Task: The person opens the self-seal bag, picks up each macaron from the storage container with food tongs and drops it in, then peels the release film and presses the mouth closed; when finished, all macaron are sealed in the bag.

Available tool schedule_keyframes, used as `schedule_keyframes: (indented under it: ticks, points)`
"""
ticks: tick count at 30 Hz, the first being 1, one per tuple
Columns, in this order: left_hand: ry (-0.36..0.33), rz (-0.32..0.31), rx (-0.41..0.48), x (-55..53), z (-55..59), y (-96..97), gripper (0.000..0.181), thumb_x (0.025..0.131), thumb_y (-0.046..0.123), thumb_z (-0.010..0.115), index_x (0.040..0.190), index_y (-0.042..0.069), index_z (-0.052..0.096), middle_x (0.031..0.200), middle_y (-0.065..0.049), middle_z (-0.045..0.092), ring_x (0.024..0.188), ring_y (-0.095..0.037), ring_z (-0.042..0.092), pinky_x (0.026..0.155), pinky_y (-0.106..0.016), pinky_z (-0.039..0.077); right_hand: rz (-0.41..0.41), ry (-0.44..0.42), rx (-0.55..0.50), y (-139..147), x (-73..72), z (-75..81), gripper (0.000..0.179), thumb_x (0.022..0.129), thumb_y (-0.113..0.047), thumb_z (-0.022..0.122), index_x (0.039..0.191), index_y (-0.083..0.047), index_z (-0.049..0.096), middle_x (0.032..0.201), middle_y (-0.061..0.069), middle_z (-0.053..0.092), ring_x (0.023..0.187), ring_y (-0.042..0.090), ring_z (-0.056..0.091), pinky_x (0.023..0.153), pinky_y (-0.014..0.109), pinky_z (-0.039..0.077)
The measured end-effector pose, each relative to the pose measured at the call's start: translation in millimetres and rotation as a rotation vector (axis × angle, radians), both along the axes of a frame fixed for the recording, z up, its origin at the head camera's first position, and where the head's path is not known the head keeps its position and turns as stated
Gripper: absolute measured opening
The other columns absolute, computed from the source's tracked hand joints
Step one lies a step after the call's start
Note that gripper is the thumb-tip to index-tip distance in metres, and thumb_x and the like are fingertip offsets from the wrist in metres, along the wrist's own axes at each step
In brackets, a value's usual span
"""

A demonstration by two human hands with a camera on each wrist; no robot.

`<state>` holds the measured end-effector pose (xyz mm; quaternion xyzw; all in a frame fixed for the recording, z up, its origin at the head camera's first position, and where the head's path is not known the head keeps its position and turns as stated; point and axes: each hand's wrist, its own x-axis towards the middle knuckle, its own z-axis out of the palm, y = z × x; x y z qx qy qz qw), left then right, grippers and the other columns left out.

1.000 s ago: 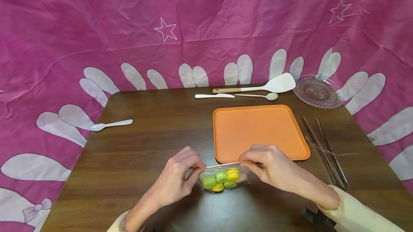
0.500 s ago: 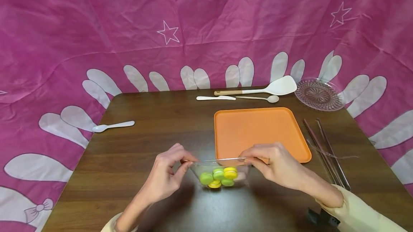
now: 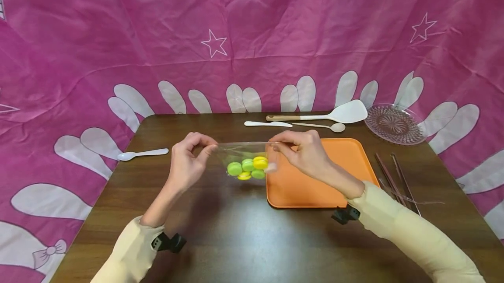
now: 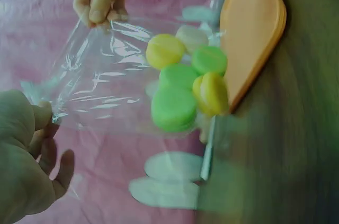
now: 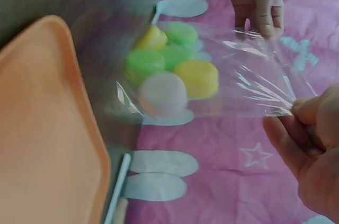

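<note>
A clear plastic bag (image 4: 100,83) hangs above the table, stretched between both hands. Several macarons lie in its bottom: green ones (image 3: 234,169), yellow ones (image 3: 260,162) and a pale one (image 5: 163,94). At the bag's top left corner my left hand (image 3: 188,160) pinches the edge between thumb and fingers. My right hand (image 3: 305,151) pinches the top right corner the same way, over the left part of the orange tray (image 3: 334,186).
A white spoon (image 3: 142,154) lies at the left. Along the back are a white knife (image 3: 267,124), a thin spoon (image 3: 336,127) and a spatula (image 3: 348,111). A clear patterned plate (image 3: 395,124) stands back right, with tongs (image 3: 403,180) in front of it.
Both hands have lifted the bag up and away from the body, shifting it somewhat left. They have also spread apart, so the bag's top edge is pulled wider.
</note>
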<state>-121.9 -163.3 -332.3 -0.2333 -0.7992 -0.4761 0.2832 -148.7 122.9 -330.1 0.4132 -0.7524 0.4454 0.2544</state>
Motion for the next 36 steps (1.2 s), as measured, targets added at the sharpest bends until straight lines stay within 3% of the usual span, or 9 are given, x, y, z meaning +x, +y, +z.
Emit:
schedule_keyframes:
  ticks: [5,10,13,17,21,25,27,31,36]
  points:
    - [-0.072,0.008,0.057,2.8,1.1,-3.7,0.01,0.084,-0.017,0.068,0.085,-0.008,0.063,0.079,-0.018,0.072,0.068,-0.01,0.062,0.059,-0.014,0.042,0.005,-0.127,-0.031,-19.8,-9.3,-13.7,0.01,0.081,0.005,0.079,0.086,-0.003,0.076,0.075,0.0,0.072,0.062,0.01,0.067,0.058,0.022,0.054]
    - [-0.146,0.023,0.114,-6.3,-18.8,-21.2,0.014,0.086,-0.015,0.068,0.086,-0.001,0.065,0.072,-0.015,0.07,0.062,-0.013,0.066,0.06,-0.016,0.051,0.103,-0.458,-0.073,-28.7,-6.6,-12.5,0.003,0.087,0.005,0.073,0.089,0.004,0.074,0.071,0.006,0.07,0.06,0.018,0.069,0.058,0.031,0.058]
    - [-0.298,0.036,0.112,-20.8,-30.9,-27.8,0.012,0.089,-0.011,0.067,0.088,0.001,0.066,0.071,-0.018,0.068,0.058,-0.014,0.064,0.056,-0.021,0.054,0.12,-0.708,-0.073,-32.2,-17.0,-16.3,0.006,0.09,0.005,0.069,0.093,0.011,0.07,0.073,0.014,0.07,0.062,0.027,0.07,0.059,0.04,0.059]
    - [-0.607,0.052,0.075,-48.3,-57.4,-30.0,0.004,0.095,-0.002,0.064,0.096,-0.005,0.066,0.075,-0.017,0.067,0.058,-0.012,0.06,0.056,-0.027,0.056,0.013,-0.942,0.094,-37.9,-46.0,-38.5,0.009,0.094,0.0,0.067,0.092,0.008,0.069,0.073,0.013,0.07,0.06,0.026,0.069,0.057,0.037,0.059]
    - [-0.797,0.055,0.013,-75.9,-80.2,-30.2,0.014,0.098,0.002,0.061,0.104,-0.011,0.064,0.082,-0.017,0.068,0.066,-0.014,0.062,0.062,-0.028,0.058,-0.113,-0.843,0.399,-45.0,-74.3,-57.3,0.015,0.094,-0.007,0.067,0.082,0.001,0.072,0.063,0.006,0.068,0.051,0.019,0.063,0.05,0.027,0.054]
    - [-0.803,0.062,-0.117,-95.6,-86.7,-34.5,0.012,0.097,0.002,0.062,0.102,-0.009,0.065,0.081,-0.016,0.066,0.068,-0.017,0.061,0.062,-0.025,0.055,-0.174,-0.648,0.594,-51.6,-91.4,-62.5,0.025,0.093,-0.009,0.066,0.07,-0.002,0.072,0.056,0.001,0.063,0.047,0.012,0.052,0.049,0.021,0.042]
    - [-0.793,0.066,-0.188,-100.9,-86.6,-36.7,0.011,0.097,0.002,0.061,0.102,-0.007,0.066,0.083,-0.015,0.065,0.069,-0.019,0.059,0.062,-0.025,0.053,-0.189,-0.64,0.627,-52.6,-96.4,-62.9,0.025,0.093,-0.009,0.065,0.07,-0.003,0.072,0.057,0.0,0.063,0.049,0.009,0.048,0.05,0.022,0.038]
    - [-0.707,0.11,-0.306,-96.9,-83.2,-42.4,0.016,0.096,0.004,0.057,0.107,-0.005,0.065,0.093,-0.017,0.067,0.08,-0.027,0.061,0.07,-0.034,0.051,-0.222,-0.638,0.622,-47.7,-96.3,-62.2,0.018,0.094,-0.011,0.064,0.08,-0.003,0.072,0.063,0.0,0.065,0.054,0.011,0.05,0.053,0.024,0.04]
    - [-0.573,0.14,-0.403,-72.3,-74.2,-57.9,0.025,0.095,0.005,0.058,0.117,-0.007,0.06,0.11,-0.024,0.067,0.101,-0.036,0.065,0.088,-0.048,0.051,-0.206,-0.501,0.572,-10.8,-77.7,-57.1,0.01,0.092,-0.011,0.069,0.087,-0.003,0.07,0.072,0.001,0.069,0.062,0.015,0.06,0.063,0.031,0.049]
